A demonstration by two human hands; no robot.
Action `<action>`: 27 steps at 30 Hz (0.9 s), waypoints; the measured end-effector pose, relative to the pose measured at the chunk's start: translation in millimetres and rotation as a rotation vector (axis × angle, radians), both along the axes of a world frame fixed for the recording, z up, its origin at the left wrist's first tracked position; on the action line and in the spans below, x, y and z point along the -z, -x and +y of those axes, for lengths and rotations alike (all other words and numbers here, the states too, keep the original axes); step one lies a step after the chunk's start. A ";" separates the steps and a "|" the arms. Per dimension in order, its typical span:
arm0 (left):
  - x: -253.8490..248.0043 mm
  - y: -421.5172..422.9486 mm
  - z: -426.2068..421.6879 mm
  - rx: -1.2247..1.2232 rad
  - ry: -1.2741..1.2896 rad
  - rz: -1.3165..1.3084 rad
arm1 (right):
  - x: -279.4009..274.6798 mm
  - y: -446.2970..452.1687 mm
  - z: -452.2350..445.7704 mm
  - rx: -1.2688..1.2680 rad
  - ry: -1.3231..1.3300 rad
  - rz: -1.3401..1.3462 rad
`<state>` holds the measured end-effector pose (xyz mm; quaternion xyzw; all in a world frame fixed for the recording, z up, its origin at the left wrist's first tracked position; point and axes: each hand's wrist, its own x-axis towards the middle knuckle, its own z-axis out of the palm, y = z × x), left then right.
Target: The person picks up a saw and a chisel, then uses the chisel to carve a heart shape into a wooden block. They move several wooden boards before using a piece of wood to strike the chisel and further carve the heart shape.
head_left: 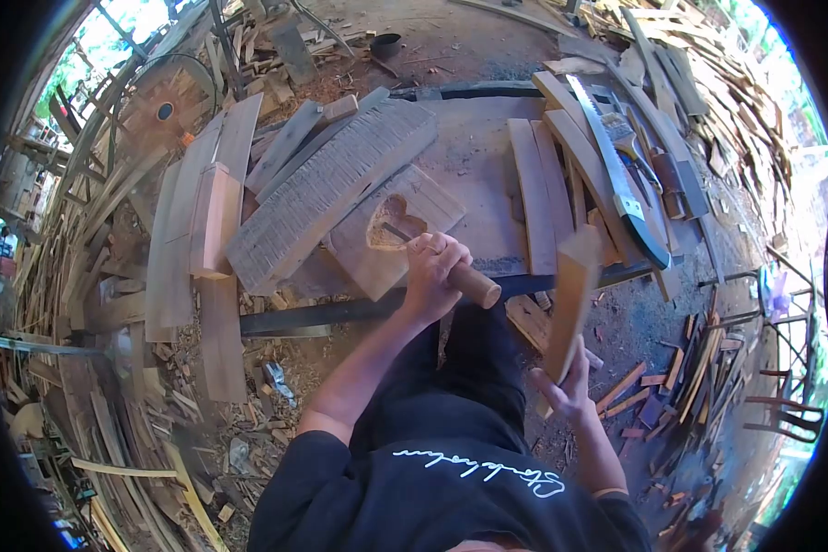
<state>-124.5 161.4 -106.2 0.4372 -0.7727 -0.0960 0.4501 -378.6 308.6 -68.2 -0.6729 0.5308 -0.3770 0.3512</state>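
Observation:
My left hand (435,267) is wrapped around a chisel (476,285) with a thick round wooden handle. The chisel's blade slants into a heart-shaped hollow (388,230) cut in a flat wooden board (440,200). Part of the blade is hidden by my fingers. Off to the right, my right hand (569,385) grips a long piece of wood (572,293) near its lower end. That piece is raised, apart from the chisel, and its upper end is blurred.
A thick grooved plank (336,189) lies against the board on the workbench (474,138). To the right are a handsaw (607,152), a brush (621,133) and several wood strips (538,193). More planks (179,239) stand at left, and wood scraps (658,396) litter the ground.

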 end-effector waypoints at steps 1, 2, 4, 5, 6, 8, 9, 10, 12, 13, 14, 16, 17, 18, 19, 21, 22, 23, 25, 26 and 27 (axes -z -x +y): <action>-2.0 1.8 0.5 0.001 -0.008 0.009 | 1.1 0.4 2.5 0.003 0.002 0.000; -3.3 3.8 0.2 0.001 -0.013 0.019 | 3.3 1.1 5.7 -0.015 0.032 -0.062; -1.2 7.4 -0.9 -0.011 -0.016 0.019 | 6.8 -2.3 3.1 -0.031 0.067 -0.124; 0.8 8.5 -1.1 -0.023 -0.026 0.019 | 9.0 -8.7 0.1 -0.061 0.119 -0.093; 3.1 9.9 -2.6 -0.019 -0.026 0.020 | 12.8 -11.9 -3.1 -0.090 0.171 -0.060; 8.5 13.1 -5.0 -0.079 -0.001 -0.060 | 29.6 -10.5 -12.7 -0.116 -0.295 0.256; 10.7 12.0 -5.0 -0.076 0.003 -0.057 | 28.1 -7.3 -12.8 -0.093 -0.275 0.256; 12.6 8.4 -5.3 -0.052 -0.033 -0.077 | 25.5 -4.1 -17.6 -0.077 -0.250 0.258; 16.7 5.1 -3.8 -0.032 -0.086 -0.101 | 7.4 -0.7 -14.6 -0.043 -0.075 0.089; 17.5 5.7 -5.9 -0.029 -0.082 -0.076 | -0.5 -2.2 -13.5 -0.028 0.066 -0.017; 17.7 6.5 -8.4 -0.027 -0.076 -0.048 | 5.8 -1.1 -11.3 -0.027 0.063 -0.017; 17.6 7.2 -12.6 -0.038 -0.065 -0.018 | 9.2 -5.0 -9.7 -0.022 0.083 -0.207; 16.6 7.5 -14.0 -0.051 -0.051 0.011 | 10.5 -11.0 -13.8 -0.007 0.051 -0.099; 16.4 8.1 -13.5 -0.049 -0.047 0.012 | 28.9 -11.4 -16.2 -0.019 -0.144 0.027; 15.9 8.6 -11.2 -0.056 -0.050 -0.015 | 38.7 -7.8 -15.3 -0.024 -0.235 0.071; 13.5 9.1 -14.8 -0.073 -0.037 -0.036 | 35.3 -1.5 -21.7 -0.036 -0.310 0.123; 14.1 7.9 -12.5 -0.073 -0.032 -0.048 | 18.7 -2.9 -19.0 -0.022 -0.256 0.109; 14.8 7.4 -9.7 -0.064 -0.029 -0.063 | 5.2 -5.2 -13.6 0.000 -0.205 0.092; 7.8 9.1 -9.4 -0.054 -0.017 -0.054 | -12.8 -8.3 -9.5 0.017 -0.081 -0.004; 5.6 9.2 -9.1 -0.055 -0.008 -0.045 | -16.3 -9.3 -8.1 0.022 0.040 -0.099; 5.9 9.6 -10.3 -0.055 -0.008 -0.045 | -11.5 -7.8 -4.7 0.046 0.113 -0.099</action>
